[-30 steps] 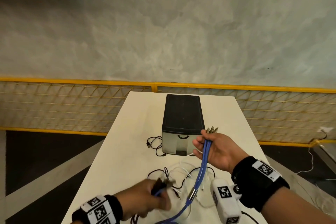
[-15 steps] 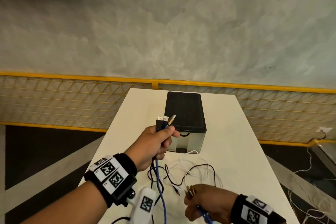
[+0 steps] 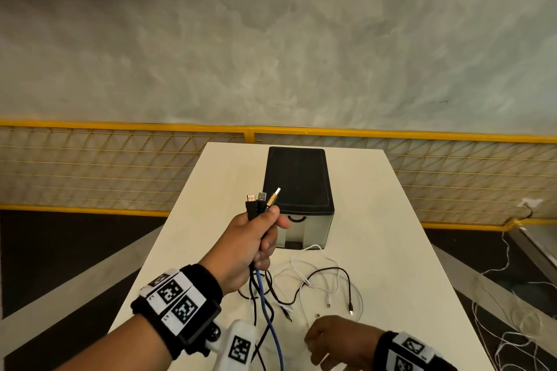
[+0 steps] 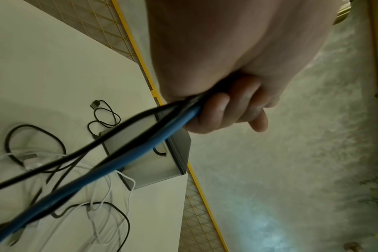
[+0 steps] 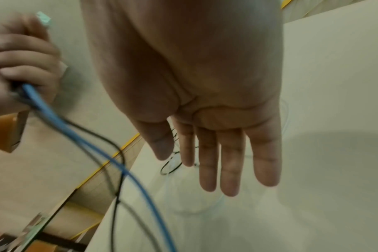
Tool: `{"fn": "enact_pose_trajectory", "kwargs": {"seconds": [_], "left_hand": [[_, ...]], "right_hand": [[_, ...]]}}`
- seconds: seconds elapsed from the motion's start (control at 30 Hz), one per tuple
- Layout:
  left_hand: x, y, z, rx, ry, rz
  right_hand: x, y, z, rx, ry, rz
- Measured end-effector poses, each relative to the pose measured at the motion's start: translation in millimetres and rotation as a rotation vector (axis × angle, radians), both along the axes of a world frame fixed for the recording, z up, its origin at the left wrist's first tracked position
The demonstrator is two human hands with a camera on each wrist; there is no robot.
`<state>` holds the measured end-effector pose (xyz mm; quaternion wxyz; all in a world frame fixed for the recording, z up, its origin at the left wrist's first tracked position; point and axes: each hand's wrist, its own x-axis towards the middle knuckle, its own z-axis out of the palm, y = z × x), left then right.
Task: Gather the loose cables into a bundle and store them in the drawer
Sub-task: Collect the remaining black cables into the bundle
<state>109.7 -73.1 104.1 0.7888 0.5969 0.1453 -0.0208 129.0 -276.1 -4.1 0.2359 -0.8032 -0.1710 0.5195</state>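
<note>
My left hand (image 3: 261,236) is raised in front of the drawer unit (image 3: 298,181) and grips a bundle of cables (image 3: 261,203), plugs pointing up. A blue cable (image 3: 271,319) and black cables hang from the fist toward the table; the left wrist view shows the fingers (image 4: 229,109) curled round the blue cable (image 4: 140,153). My right hand (image 3: 328,340) hovers low over the near table, fingers (image 5: 231,163) straight and holding nothing. Loose white cables (image 3: 316,275) and a black cable (image 3: 342,272) lie on the table before the unit. A small black cable coil (image 4: 104,116) lies beside the unit.
The unit has a black top and one shut translucent drawer with a black handle (image 3: 297,218). The white table (image 3: 407,250) is narrow, with dark floor on both sides. A yellow mesh fence (image 3: 120,166) runs behind it. White cords (image 3: 512,340) trail on the floor at right.
My left hand rose from the table with the cable ends and stays up. My right hand came down, let go of the blue cable's other end and now lies open.
</note>
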Motion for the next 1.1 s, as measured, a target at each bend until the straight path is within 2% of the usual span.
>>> {"fn": "enact_pose_trajectory", "kwargs": {"seconds": [0.07,0.17,0.27,0.33,0.5,0.63,0.77,0.9,1.1], "left_hand": [[2,-2,1,-0.007,-0.003,-0.011],[2,-6,2,-0.005,0.001,-0.034],[3,-11,0,-0.005,0.014,-0.043],[4,-13,-2,-0.012,0.026,-0.044],[8,-13,-3,-0.012,0.037,-0.044],[10,-7,-7,0.005,0.041,-0.025],[12,-1,-9,-0.001,0.038,0.010],[15,-3,-6,0.055,0.016,0.017],[30,-8,0,0.340,-0.084,0.032]], "right_hand": [[14,-8,1,-0.017,-0.020,-0.106],[40,-22,-9,-0.055,-0.177,-0.175],[59,-29,-25,-0.135,-0.372,-0.127],[67,-32,-39,-0.166,-0.435,-0.135],[73,-34,-70,-0.260,-0.438,-0.131],[80,-37,-75,-0.286,-0.487,-0.159],[96,-35,-49,-0.119,-0.612,-0.308],[109,-28,-6,0.165,-0.721,-0.479],[112,-2,84,0.484,-0.832,-0.451]]}}
